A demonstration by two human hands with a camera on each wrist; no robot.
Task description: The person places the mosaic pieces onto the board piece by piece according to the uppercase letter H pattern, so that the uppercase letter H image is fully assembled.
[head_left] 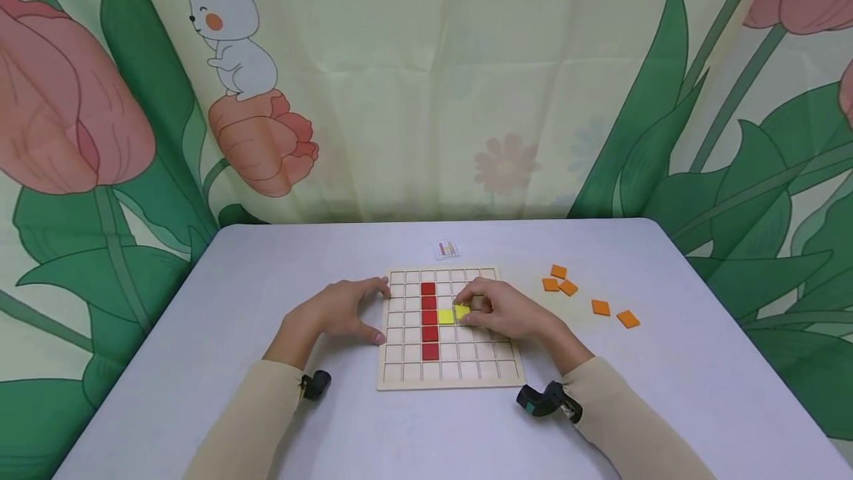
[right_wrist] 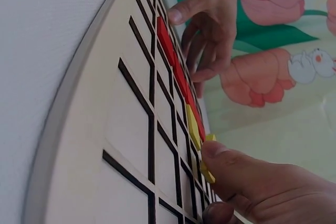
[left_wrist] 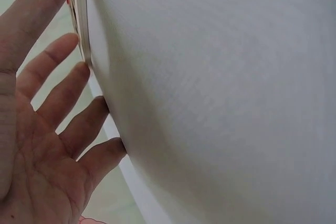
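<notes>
A pale wooden grid board (head_left: 406,370) lies on the table, with a column of several red square tiles (head_left: 429,317) set in its cells. Right of that column, touching it in the head view, sits a yellow tile (head_left: 446,316). My right hand (head_left: 503,308) pinches a second yellow tile (head_left: 462,312) between thumb and fingertips, close over the neighbouring cells. At the board's left edge, my left hand (head_left: 336,310) has thumb and fingers spread and touching the rim. In the left wrist view, the left hand's fingers (left_wrist: 63,98) are loosely extended near the board's side.
Several orange tiles (head_left: 568,288) lie loose on the white table (head_left: 320,428), right of the board. A small printed card (head_left: 447,249) with a grid pattern lies just behind the board. Beyond the table hangs a curtain (head_left: 413,95) printed with flowers and a rabbit.
</notes>
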